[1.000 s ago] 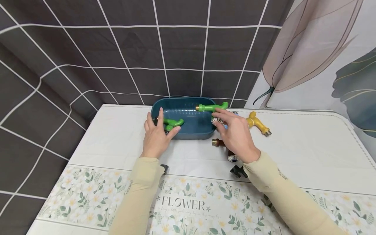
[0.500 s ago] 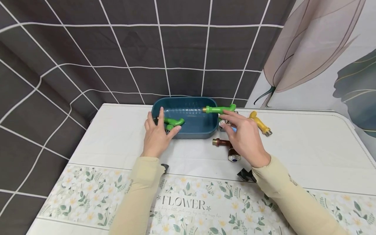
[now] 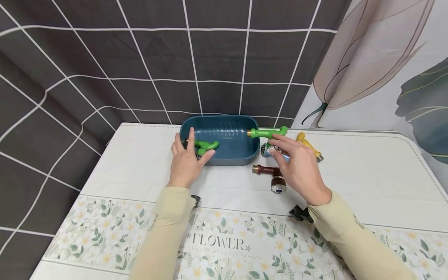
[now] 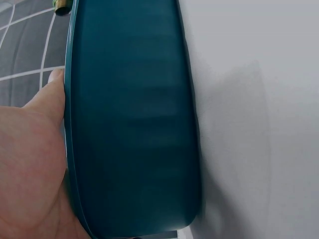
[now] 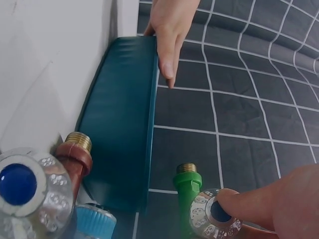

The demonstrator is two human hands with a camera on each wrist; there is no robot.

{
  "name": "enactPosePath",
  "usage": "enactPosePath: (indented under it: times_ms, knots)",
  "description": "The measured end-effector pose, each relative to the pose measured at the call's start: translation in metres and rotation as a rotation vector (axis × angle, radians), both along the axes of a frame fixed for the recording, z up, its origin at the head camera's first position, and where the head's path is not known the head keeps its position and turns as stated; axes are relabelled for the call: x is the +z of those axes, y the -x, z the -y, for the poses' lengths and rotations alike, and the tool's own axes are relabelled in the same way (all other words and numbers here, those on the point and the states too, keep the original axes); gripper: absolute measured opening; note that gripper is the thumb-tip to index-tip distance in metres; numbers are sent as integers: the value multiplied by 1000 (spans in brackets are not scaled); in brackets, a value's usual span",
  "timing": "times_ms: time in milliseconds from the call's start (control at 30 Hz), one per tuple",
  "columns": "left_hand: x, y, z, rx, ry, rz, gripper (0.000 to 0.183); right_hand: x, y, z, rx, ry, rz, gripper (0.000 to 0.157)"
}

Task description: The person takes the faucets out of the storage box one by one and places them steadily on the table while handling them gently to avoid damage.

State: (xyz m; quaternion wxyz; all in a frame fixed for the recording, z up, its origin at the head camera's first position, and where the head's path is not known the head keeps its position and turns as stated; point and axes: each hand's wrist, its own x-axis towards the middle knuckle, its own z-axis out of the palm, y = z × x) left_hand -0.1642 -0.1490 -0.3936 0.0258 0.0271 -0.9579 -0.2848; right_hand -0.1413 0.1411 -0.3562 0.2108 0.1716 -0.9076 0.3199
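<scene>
My right hand [image 3: 295, 163] pinches a green tap [image 3: 266, 133] by its silver, blue-centred knob [image 5: 215, 211]. The tap is raised at the right end of a blue plastic bin [image 3: 238, 153], its brass thread overlapping the rim in the head view. At the bin's left end, my left hand [image 3: 187, 165] rests on the rim with spread fingers. A second green tap [image 3: 209, 146] lies inside the bin, partly hidden by those fingers. Beneath the right hand is a light blue tap [image 5: 94, 221], mostly covered in the head view.
In front of the bin's right corner lies a brown tap [image 3: 267, 170] with a silver knob. A yellow tap [image 3: 308, 144] is farther right, partly hidden by the right hand. The white, flower-printed tablecloth [image 3: 367, 175] runs back to a dark grid-patterned curtain [image 3: 220, 58].
My right hand has drawn the green tap to the right and slightly toward me, away from over the bin. The left hand and the bin have stayed in place.
</scene>
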Motion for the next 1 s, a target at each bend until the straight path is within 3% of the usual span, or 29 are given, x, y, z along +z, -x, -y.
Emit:
enactPosePath:
  times_ms: [1000]
  knots:
    - [1,-1,-1,4,3,3,97,-7,-23,-42,-64,-19,-37,28]
